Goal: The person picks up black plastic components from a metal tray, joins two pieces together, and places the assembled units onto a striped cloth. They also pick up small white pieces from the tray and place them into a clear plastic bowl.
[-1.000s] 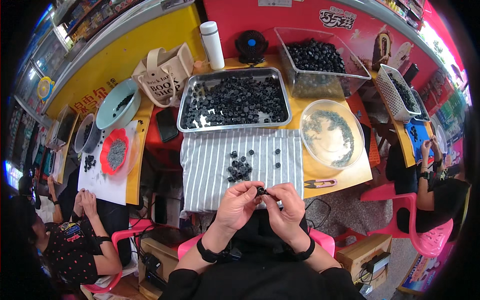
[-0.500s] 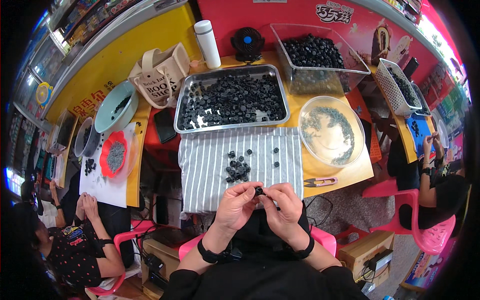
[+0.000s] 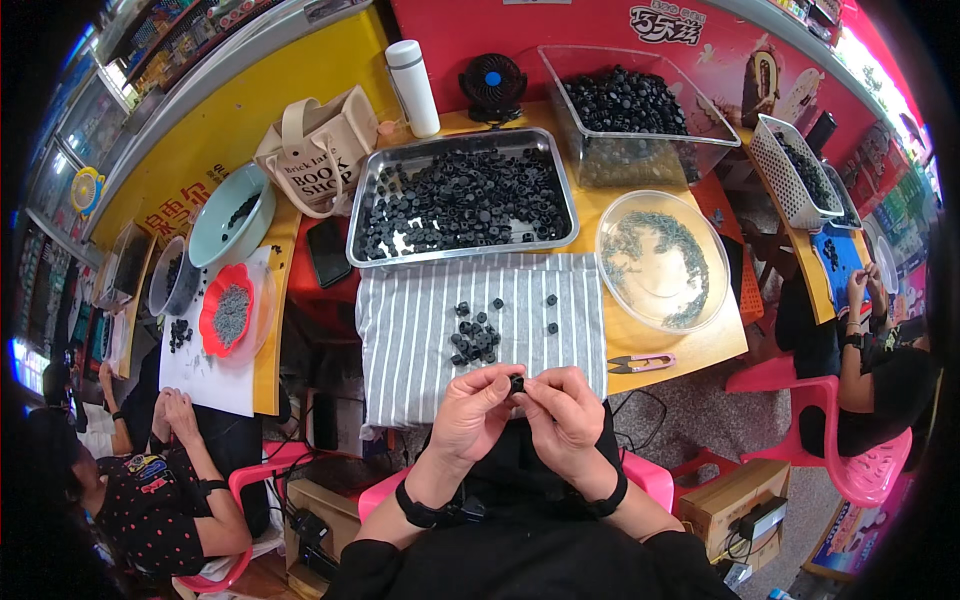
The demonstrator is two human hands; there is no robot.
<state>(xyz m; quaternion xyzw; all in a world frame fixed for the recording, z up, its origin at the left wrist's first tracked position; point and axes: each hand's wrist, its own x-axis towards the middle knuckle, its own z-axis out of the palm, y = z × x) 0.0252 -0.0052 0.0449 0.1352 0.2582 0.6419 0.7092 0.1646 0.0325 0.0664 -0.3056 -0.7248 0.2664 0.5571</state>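
Between the fingertips of both hands is a small black round part [image 3: 516, 384], held just past the near edge of the striped cloth [image 3: 400, 340]. My left hand [image 3: 472, 408] pinches it from the left, closed. From the right my right hand [image 3: 562, 412] closes on it with thumb and forefinger; whether a smaller piece is in those fingers is too small to tell. A loose pile of similar black parts [image 3: 475, 340] lies on the cloth beyond my hands, with a few single ones around it. Past the cloth stands a metal tray [image 3: 463, 262] full of such parts.
Right of the cloth are a round clear tub [image 3: 640, 290] of small dark pieces and pink-handled thread snips [image 3: 642, 364]. Behind stand a clear bin [image 3: 640, 155], a black fan [image 3: 494, 86], a white bottle [image 3: 414, 90] and a tote bag [image 3: 318, 150]. Other people sit at tables on both sides.
My right fingers have shifted slightly around the black part, which has turned a little between my fingertips. The pile and containers stay as they were.
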